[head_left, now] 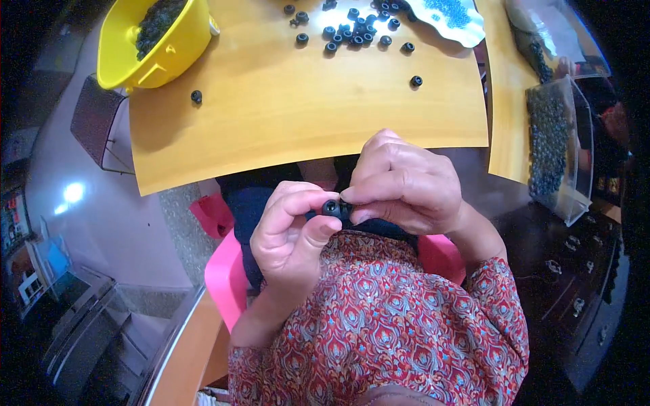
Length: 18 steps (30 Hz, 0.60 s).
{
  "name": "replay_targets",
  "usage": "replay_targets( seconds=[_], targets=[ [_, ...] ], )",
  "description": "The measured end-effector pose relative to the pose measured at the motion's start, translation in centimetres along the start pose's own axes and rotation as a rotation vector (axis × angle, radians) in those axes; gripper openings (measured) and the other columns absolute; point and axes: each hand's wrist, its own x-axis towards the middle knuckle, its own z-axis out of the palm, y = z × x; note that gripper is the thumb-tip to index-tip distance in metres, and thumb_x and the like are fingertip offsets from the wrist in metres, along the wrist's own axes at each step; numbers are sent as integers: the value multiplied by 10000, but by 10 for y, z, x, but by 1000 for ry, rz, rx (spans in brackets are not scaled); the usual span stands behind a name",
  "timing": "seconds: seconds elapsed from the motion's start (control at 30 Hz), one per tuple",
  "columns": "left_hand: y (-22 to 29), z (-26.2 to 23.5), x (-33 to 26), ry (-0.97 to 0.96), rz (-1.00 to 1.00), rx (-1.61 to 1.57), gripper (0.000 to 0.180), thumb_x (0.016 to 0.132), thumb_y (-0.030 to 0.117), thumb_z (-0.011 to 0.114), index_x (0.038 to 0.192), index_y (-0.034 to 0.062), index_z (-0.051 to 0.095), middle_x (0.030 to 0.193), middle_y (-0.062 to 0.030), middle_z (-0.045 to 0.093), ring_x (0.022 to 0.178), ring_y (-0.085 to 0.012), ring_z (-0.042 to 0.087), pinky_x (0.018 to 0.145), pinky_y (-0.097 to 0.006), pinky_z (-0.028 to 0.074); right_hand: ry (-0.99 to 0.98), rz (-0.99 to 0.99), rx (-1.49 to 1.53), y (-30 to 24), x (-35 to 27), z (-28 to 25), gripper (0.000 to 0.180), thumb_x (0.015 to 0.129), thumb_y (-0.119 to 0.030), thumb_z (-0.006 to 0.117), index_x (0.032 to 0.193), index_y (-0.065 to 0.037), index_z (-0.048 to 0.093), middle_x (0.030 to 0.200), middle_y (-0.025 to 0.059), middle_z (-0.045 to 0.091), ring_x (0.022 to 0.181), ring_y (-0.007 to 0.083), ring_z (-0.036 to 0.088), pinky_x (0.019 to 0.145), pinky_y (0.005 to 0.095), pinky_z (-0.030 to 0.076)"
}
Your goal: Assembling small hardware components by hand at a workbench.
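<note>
So the whole room gets swallowed by black around the rim, and the far left is such a mush of dark shapes that I can't make out much beyond a pale floor with a bright glare spot. Biggest thing is the wooden table, smooth and yellowish, cut off at the top, with light bouncing off it up there. Another wooden surface sits just beside it on the right. The person wears a red patterned top that covers most of a pink chair. The yellow tub at the table's left corner is also cropped, so I only see part of the dark pile inside. Over right, a clear box holds small dark bits, hard to tell apart. The left hand pinches a black part between thumb and forefinger, out past the table's near edge. The right hand has thumb and forefinger pinched narrow on its right end; can't tell if there's a second piece under those fingertips. A white wavy-edged dish carries blue bits, near scattered loose black parts.
</note>
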Motion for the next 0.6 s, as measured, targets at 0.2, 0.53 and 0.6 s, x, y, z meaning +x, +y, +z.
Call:
replay_targets(
  seconds=[0.2,0.53,0.6],
  targets=[
    [-7,1,15,-12,3,61,244,782,88,728,971,-27,626,916,-88,567,853,-177,537,784,-260,426,1,-53,-78,14,2,-7,234,709,-39,751,923,-22,658,773,51,607,657,190,575,590,309,429],
    [18,-12,19,-231,-374,-156,172,747,-63,706,908,-33,654,886,-29,602,845,-115,570,772,-232,455,-288,-57,-69,-14,26,-31,362,790,-140,713,1131,-49,633,965,74,559,859,246,539,751,361,424],
    [15,-17,15,-309,-436,-288,114,749,-39,718,836,-12,650,845,-12,596,821,-98,568,763,-226,459,-401,-117,-98,-26,29,-33,379,797,-119,687,1165,-60,620,1017,91,551,897,246,542,772,358,428]
  ],
)
